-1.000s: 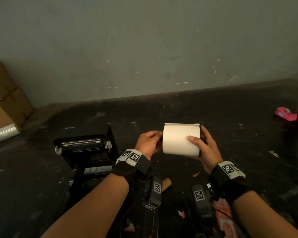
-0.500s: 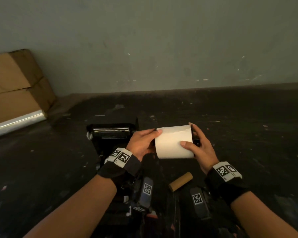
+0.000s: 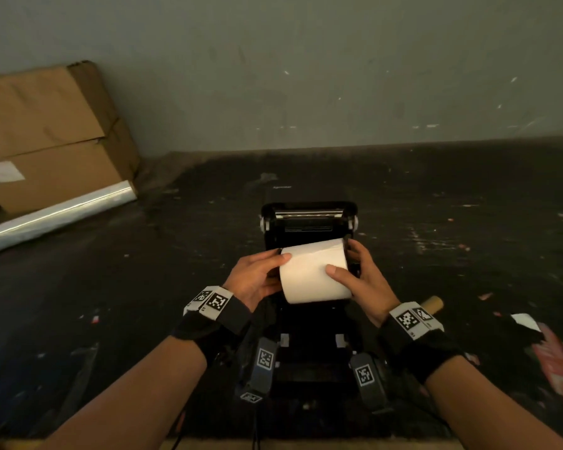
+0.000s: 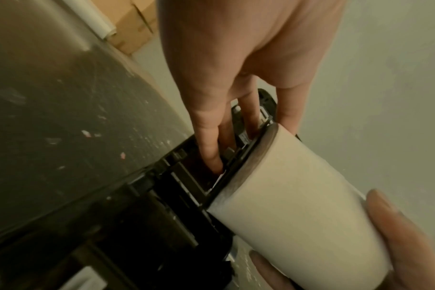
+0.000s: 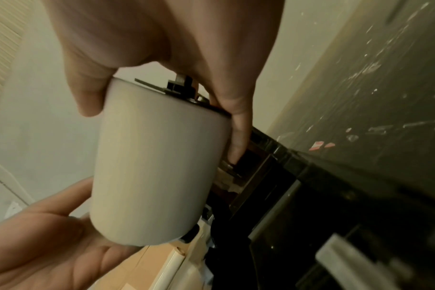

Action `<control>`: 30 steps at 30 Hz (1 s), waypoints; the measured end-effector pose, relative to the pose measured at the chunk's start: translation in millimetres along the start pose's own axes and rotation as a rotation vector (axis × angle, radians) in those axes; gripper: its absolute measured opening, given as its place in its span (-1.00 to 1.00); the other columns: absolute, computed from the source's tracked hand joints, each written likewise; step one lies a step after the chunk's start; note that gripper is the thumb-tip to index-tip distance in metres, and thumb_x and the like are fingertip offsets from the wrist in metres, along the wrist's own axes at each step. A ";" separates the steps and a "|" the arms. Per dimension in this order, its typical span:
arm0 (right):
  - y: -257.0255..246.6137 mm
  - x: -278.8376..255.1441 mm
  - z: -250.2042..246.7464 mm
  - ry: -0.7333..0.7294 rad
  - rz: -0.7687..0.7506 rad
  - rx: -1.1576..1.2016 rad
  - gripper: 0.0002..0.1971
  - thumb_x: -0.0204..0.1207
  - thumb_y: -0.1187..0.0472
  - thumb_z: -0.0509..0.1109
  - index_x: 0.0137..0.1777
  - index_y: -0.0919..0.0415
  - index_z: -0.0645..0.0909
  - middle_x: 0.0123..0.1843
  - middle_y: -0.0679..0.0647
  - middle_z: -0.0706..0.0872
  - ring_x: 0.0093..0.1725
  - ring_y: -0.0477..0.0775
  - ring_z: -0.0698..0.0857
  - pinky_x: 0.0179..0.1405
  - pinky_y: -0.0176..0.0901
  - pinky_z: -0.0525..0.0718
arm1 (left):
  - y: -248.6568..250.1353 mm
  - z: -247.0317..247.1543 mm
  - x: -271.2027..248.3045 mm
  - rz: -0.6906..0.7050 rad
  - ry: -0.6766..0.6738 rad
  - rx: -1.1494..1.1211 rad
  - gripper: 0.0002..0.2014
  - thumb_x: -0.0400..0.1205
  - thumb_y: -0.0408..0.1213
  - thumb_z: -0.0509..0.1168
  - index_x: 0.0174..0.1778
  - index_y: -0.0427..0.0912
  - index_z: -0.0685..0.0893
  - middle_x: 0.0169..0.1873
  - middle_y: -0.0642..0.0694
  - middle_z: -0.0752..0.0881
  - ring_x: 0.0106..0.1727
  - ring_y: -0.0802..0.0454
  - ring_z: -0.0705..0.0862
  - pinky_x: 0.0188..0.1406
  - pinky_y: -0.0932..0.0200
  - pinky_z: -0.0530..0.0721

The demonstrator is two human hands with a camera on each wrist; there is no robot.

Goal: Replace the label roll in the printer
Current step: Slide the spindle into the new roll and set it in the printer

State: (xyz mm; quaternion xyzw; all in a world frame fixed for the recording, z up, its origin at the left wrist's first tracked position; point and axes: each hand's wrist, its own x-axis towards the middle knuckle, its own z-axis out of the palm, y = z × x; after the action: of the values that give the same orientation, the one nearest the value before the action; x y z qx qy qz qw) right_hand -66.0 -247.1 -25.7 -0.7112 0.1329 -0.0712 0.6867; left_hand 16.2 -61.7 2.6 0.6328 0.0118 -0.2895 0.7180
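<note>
A white label roll [image 3: 314,271] lies sideways between both hands, just above the open bay of the black printer [image 3: 308,222], whose lid stands raised behind it. My left hand [image 3: 257,277] grips the roll's left end, thumb on top and fingers [image 4: 211,145] reaching down beside a black side guide. My right hand [image 3: 359,277] grips the right end, thumb [image 5: 87,94] on the front face and fingers down at the printer's edge. In the wrist views the roll [image 4: 298,206] [image 5: 156,160] sits tilted over the bay. The roll's core is hidden.
An empty brown cardboard core [image 3: 431,303] lies on the dark floor to the right of the printer. Cardboard boxes [image 3: 49,134] and a shiny foil-like roll [image 3: 56,216] stand at the far left against the grey wall. A red paper scrap [image 3: 558,365] lies at the right.
Both hands have carried the roll to the left and lowered it over the printer's open bay. The view has swung left, so the printer now sits in the middle.
</note>
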 end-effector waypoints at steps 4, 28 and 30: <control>7.4 -4.4 19.5 0.044 0.080 0.152 -0.29 0.27 -0.23 0.44 0.42 -0.10 0.36 0.49 0.09 0.43 0.38 0.14 0.52 0.38 0.25 0.52 | -7.3 -25.0 -0.2 -0.055 -0.026 -0.053 -0.60 0.56 -0.32 0.38 0.34 -0.26 0.63 0.22 -0.26 0.72 0.26 -0.19 0.68 0.04 -0.03 0.72; 16.9 31.2 1.6 0.175 -0.028 -0.383 -0.84 0.48 0.21 0.44 0.04 0.13 0.74 -0.12 0.06 0.79 -0.09 0.05 0.78 0.16 0.04 0.70 | -22.8 -23.6 31.8 -0.026 0.120 0.121 -0.59 0.62 -0.24 0.32 0.41 -0.18 0.58 0.25 -0.16 0.68 0.27 -0.10 0.64 0.37 -0.11 0.58; 18.3 30.4 1.0 0.122 0.012 -0.425 -0.82 0.51 0.26 0.40 0.08 0.21 0.72 -0.11 0.12 0.80 -0.10 0.07 0.80 0.15 0.04 0.72 | -26.9 -23.1 32.4 -0.009 0.138 0.194 -0.59 0.61 -0.19 0.33 0.40 -0.14 0.61 0.26 -0.13 0.69 0.28 -0.08 0.64 0.41 -0.13 0.55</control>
State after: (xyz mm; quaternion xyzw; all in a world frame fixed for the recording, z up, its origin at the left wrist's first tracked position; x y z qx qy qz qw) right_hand -38.5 -255.3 -46.4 -0.8335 0.1907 -0.0804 0.5123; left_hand 39.6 -54.3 -38.7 0.7176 0.0358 -0.2484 0.6497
